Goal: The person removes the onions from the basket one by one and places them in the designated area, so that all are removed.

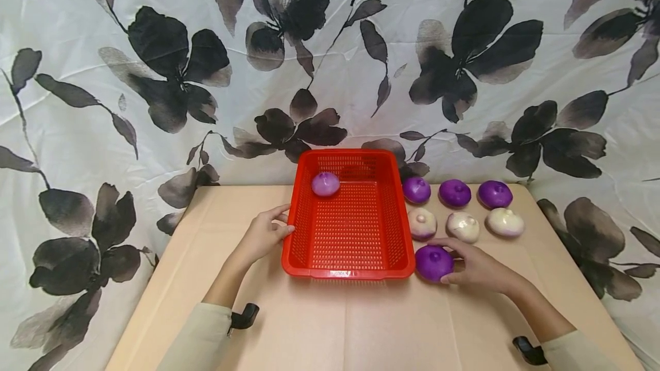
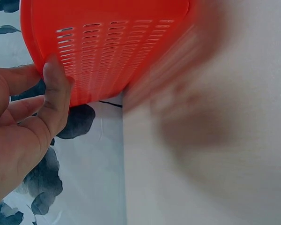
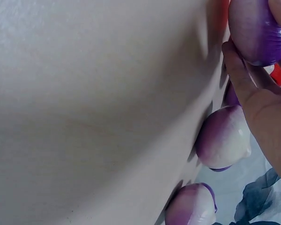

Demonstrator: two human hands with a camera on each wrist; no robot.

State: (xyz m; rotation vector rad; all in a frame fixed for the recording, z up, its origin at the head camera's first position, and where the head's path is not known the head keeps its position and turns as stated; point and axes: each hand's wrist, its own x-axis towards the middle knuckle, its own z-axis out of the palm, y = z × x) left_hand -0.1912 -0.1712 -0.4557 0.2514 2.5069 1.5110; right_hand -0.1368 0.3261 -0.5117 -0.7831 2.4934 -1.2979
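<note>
My left hand [image 1: 262, 235] pinches the left rim of a red perforated plastic basket [image 1: 348, 273]. In the left wrist view, the thumb of that hand [image 2: 25, 103] presses the basket's slotted side wall [image 2: 103, 56]. Inside the basket, near its far left corner, sits one light purple onion [image 1: 325, 184]. Just right of the basket's near right corner, my right hand [image 1: 476, 266] grips a purple onion [image 1: 434, 263]. The right wrist view has its fingers and thumb around this onion [image 3: 255, 33], whose side looks pale and purple.
Right of the basket, three purple onions [image 1: 455, 193] form a back row. Three whitish onions [image 1: 463, 227] stand in front of them, the leftmost close to the basket wall. A light brown table [image 1: 319, 325] lies below, and a flower-printed cloth [image 1: 361, 85] hangs behind it.
</note>
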